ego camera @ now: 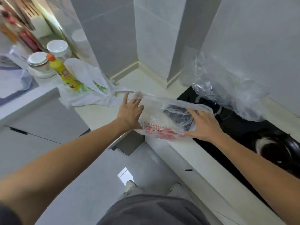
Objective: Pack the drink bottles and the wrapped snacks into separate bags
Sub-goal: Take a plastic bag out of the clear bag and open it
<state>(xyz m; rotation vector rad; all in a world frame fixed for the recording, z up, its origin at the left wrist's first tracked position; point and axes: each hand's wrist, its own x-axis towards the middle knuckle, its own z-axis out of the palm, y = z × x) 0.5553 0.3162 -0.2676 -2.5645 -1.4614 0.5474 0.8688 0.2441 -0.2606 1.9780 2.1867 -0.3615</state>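
Note:
A clear plastic bag with red print [162, 125] lies on the cream counter [97, 114] at its front edge, with a dark wrapped item [178, 116] inside it. My left hand [130, 111] is at the bag's left end, fingers straight, touching its mouth. My right hand [204, 125] lies flat on the bag's right side, fingers spread over the dark item. A yellow drink bottle with an orange cap [64, 72] stands tilted on a white bag with green print [90, 90] further left.
A crumpled clear plastic bag [227, 93] sits over the black hob [243, 125] on the right, with a dark pan [276, 146] near it. White-lidded jars [57, 47] and red and orange packets [17, 31] crowd the far left. Tiled walls rise behind.

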